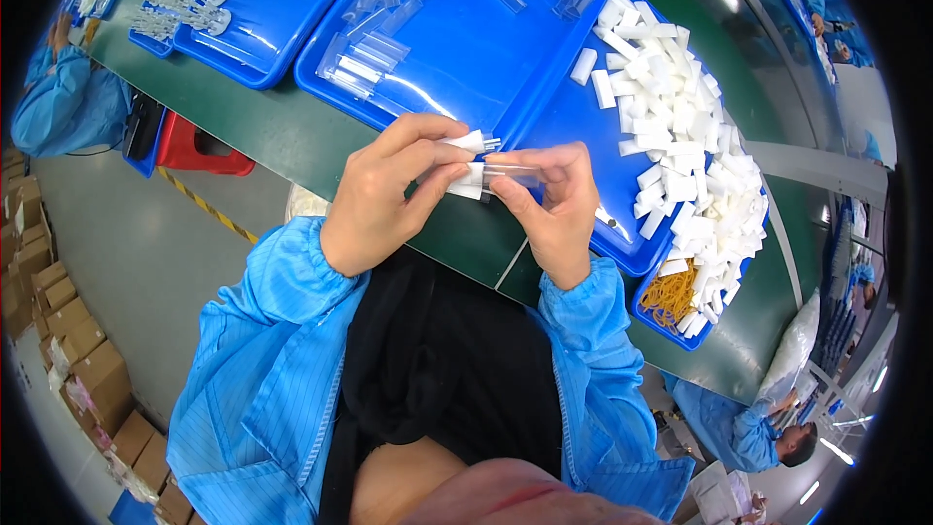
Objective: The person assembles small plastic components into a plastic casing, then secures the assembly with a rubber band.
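left hand: we pinch a small white block at our fingertips | right hand: we grip a clear tube, long axis running sideways between both sets of fingertips, white end nearer the left fingers | beyond fingers: blue tray, white pieces

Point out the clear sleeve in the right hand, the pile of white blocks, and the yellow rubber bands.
clear sleeve (513,173), head view, its middle beyond the fingertips.
pile of white blocks (695,151), head view, centre of the heap.
yellow rubber bands (671,297), head view, middle of the bunch.
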### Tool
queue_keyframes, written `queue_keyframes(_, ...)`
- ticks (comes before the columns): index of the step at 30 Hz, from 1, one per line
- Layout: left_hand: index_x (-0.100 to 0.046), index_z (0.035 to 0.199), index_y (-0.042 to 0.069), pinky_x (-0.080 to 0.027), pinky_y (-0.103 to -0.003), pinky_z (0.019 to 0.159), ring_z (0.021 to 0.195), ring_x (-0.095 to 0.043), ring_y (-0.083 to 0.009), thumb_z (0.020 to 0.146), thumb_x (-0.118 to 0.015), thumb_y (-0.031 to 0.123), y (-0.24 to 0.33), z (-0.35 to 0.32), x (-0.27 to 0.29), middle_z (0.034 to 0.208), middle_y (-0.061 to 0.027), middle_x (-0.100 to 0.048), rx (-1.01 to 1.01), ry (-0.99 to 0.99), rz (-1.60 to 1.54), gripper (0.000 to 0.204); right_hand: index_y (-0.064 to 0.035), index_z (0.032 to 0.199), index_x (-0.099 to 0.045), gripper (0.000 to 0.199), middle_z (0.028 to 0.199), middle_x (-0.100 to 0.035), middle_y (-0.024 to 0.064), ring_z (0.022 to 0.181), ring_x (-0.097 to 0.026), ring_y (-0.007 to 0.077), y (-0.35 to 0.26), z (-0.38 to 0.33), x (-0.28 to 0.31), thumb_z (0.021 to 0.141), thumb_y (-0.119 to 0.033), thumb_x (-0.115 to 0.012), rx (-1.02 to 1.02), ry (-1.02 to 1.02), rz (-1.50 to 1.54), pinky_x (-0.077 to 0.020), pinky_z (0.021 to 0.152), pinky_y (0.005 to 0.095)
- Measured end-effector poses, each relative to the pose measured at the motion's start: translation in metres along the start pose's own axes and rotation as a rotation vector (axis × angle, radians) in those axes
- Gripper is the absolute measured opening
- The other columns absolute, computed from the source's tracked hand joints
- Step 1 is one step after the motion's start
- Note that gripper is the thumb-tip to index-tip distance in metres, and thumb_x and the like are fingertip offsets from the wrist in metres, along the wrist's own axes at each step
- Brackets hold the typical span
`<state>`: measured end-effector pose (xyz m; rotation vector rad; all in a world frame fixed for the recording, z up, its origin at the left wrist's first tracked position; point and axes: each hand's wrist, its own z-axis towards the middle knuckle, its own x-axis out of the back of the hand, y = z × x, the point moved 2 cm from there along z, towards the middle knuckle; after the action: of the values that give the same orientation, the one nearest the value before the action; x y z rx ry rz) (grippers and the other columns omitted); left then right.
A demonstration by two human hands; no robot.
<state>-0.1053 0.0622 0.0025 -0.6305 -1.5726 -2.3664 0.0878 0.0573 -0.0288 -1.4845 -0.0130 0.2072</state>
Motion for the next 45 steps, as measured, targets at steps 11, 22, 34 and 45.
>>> queue_keyframes(11, -0.070, 0.121, 0.002, -0.050, -0.037, 0.103, 0.120, -0.060, -0.0263, 0.094, -0.065, 0.002, -0.017, -0.001, 0.018, 0.135, -0.0163, -0.057, 0.296, -0.203, -0.652, 0.028, -0.0025, 0.107, -0.055, 0.026, 0.106, -0.071, 0.0140, 0.101, -0.067, 0.0177, -0.019, 0.007, 0.013, 0.090, -0.006, -0.075, -0.213, 0.093, 0.077, -0.0499, 0.094, 0.0306)
queue_keyframes(22, -0.066, 0.123, -0.003, -0.056, -0.038, 0.099, 0.119, -0.062, -0.0292, 0.086, -0.073, -0.002, -0.020, -0.003, 0.012, 0.129, -0.0174, -0.060, 0.285, -0.110, -0.730, 0.038, -0.0011, 0.105, -0.061, 0.026, 0.109, -0.069, 0.0135, 0.111, -0.064, 0.0198, -0.016, 0.010, 0.008, 0.087, -0.008, -0.078, -0.173, -0.032, 0.018, -0.0461, 0.100, 0.0338)
queue_keyframes(34, -0.061, 0.121, -0.002, -0.056, -0.039, 0.099, 0.119, -0.061, -0.0272, 0.085, -0.074, -0.003, -0.021, -0.003, 0.013, 0.127, -0.0160, -0.058, 0.346, -0.147, -0.687, 0.039, -0.0042, 0.104, -0.063, 0.028, 0.113, -0.069, 0.0144, 0.131, -0.053, 0.0287, -0.014, 0.014, 0.003, 0.083, -0.008, -0.081, -0.116, -0.118, -0.075, -0.0388, 0.110, 0.0410)
queue_keyframes(45, -0.062, 0.110, 0.006, -0.056, -0.037, 0.093, 0.120, -0.059, -0.0267, 0.081, -0.079, 0.005, -0.019, 0.011, 0.016, 0.130, -0.0116, -0.057, 0.151, -0.146, -0.450, 0.034, -0.0098, 0.095, -0.062, 0.027, 0.109, -0.070, 0.0086, 0.132, -0.051, 0.0325, -0.015, 0.019, -0.004, 0.075, -0.003, -0.079, 0.125, -0.200, -0.370, -0.0293, 0.115, 0.0560)
